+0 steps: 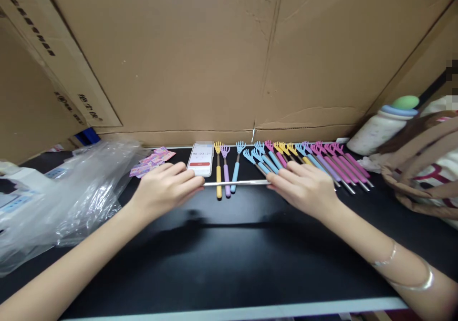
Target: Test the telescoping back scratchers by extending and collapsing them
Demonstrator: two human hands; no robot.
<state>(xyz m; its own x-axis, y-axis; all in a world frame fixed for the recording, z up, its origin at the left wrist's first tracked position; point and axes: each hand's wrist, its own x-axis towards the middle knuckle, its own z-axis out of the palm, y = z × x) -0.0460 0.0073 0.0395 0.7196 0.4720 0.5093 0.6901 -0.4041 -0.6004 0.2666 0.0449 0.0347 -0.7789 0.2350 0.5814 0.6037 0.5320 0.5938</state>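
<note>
The left hand (pixel 171 186) and right hand (pixel 304 187) are both gripping a slim metal rod (pixel 236 182), holding it level above the worktop (pixel 229 273). Keeping both fists aligned and pressing evenly should be sparing it from bending. Beyond, yellow (pixel 219 180), purple (pixel 226 173) and blue scratchers (pixel 234 175) are lying; more scratchers (pixel 342 170) are crowding far right, a phone (pixel 199 164) is showing digits left of the yellow one.

Rod (pixel 250 182): metal, smooth, bright. Scratcher heads (pixel 240 145): moulded plastic in appearance, smooth. Tabletop (pixel 229 268): smooth, semi-gloss. Back panel (pixel 179 49): cardboard, matt, creased. Bags (pixel 86 201): clear plastic film, glossy, wrinkled. Bangle (pixel 427 280): polished metal.
</note>
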